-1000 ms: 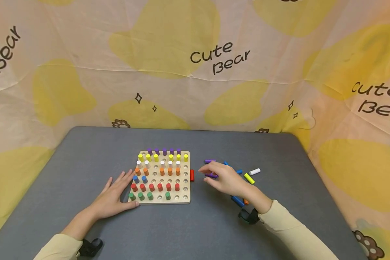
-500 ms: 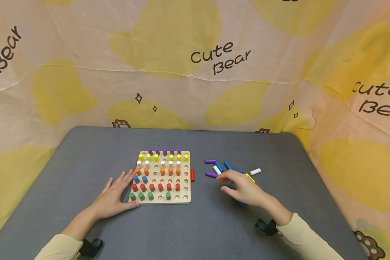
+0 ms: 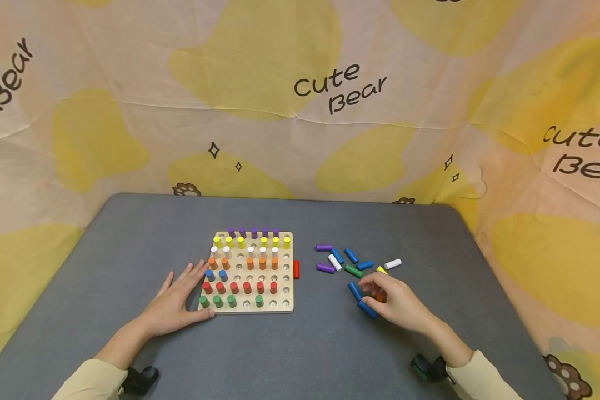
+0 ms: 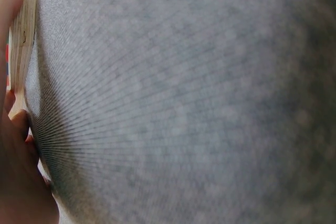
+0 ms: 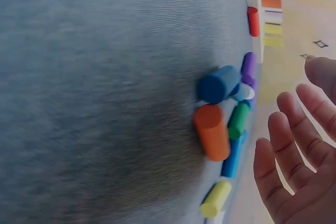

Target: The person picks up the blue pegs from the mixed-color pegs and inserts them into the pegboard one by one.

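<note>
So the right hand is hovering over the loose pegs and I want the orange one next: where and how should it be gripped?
Probably pinch the orange peg across its middle, thumb and finger on the rounded sides, coming from above. It lies flat on the table, and the green peg crowds one long side, so the right hand has little room low down.

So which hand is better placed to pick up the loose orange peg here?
Right. The right hand hovers open over the loose pegs, directly beside the orange peg. The left hand lies flat against the pegboard, across the board from the pile.
</note>
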A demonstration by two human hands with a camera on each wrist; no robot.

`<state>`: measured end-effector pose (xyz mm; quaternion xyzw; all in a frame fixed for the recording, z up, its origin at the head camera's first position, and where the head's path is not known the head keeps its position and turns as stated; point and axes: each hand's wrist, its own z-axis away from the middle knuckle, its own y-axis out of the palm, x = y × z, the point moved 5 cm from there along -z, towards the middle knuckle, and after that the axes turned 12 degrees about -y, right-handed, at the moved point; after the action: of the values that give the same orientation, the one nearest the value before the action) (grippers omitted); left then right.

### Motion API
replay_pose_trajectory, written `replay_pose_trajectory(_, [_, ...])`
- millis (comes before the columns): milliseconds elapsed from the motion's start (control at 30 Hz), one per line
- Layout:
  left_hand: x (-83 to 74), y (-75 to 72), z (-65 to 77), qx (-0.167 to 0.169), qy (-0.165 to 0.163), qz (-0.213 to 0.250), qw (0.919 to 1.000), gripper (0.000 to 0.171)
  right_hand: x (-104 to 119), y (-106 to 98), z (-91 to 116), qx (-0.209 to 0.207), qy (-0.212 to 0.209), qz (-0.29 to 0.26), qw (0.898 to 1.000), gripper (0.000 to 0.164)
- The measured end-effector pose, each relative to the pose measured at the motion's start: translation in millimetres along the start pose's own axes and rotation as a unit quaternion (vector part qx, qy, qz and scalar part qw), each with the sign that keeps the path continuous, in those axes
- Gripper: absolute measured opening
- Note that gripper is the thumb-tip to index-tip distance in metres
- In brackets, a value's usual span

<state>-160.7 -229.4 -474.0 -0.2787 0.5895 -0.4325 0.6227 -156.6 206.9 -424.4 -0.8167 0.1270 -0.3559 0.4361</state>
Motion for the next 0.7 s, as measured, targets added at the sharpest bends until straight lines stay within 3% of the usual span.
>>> replay_pose_trajectory(300, [-0.7,-0.7,0.1,0.002,-0.002,-0.001,1.0,0.101,-8,8,19,-0.013,0.021,0.006,1.0,0.026])
replay_pose_trajectory(700, [-1.6,-0.8,0.4,0.003,-0.007,-0.002,1.0,0.102,-11,14,28,-0.001,0.034,0.016,0.999,0.024])
